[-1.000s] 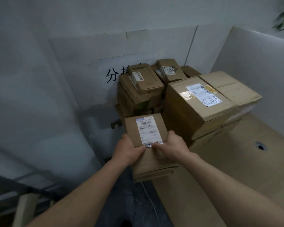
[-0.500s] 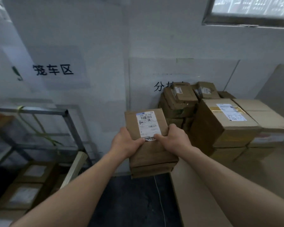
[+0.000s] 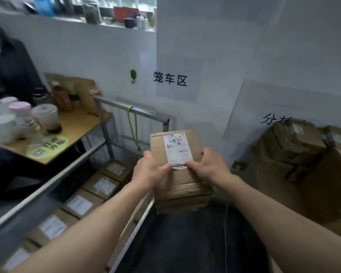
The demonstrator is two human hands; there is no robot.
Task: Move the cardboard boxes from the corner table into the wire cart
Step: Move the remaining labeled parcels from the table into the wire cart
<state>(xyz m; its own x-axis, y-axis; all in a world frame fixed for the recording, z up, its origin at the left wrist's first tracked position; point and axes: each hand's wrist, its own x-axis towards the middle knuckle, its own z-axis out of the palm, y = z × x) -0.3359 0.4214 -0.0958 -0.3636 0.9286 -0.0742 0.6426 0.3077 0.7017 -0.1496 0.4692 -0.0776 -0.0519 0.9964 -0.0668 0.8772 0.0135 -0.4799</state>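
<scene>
Head view: our left hand and right hand grip the box, fingers curled round it. We hold it near the cart.

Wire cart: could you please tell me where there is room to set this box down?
The cart's visible floor is covered by a row of labelled boxes; the open room is on top of them, below the top rail. The dark floor between cart and corner stack is bare. The wooden table is crowded with cups.
</scene>
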